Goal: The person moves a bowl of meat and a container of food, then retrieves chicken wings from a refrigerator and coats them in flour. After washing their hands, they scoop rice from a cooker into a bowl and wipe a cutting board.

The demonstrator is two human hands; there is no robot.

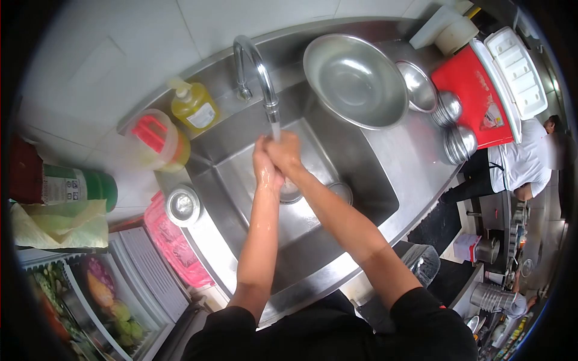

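Water runs from the curved chrome faucet [257, 69] onto my two hands, which are clasped together over the steel sink [232, 171]. My right hand [285, 150] is closed around my left hand [263, 163]; their fingers overlap and partly hide each other. Both are wet, and the left forearm glistens with water. Beneath the hands, the drain is partly covered by them. A small round metal piece [341, 194] lies in the sink to the right of my wrists.
A large steel bowl [355, 81] stands right of the faucet, near smaller bowls [416, 87] and a red cooler [475, 96]. On the left are a yellow soap bottle [194, 108], a plastic jug [162, 141] and a metal container [183, 206]. A person [521, 162] stands far right.
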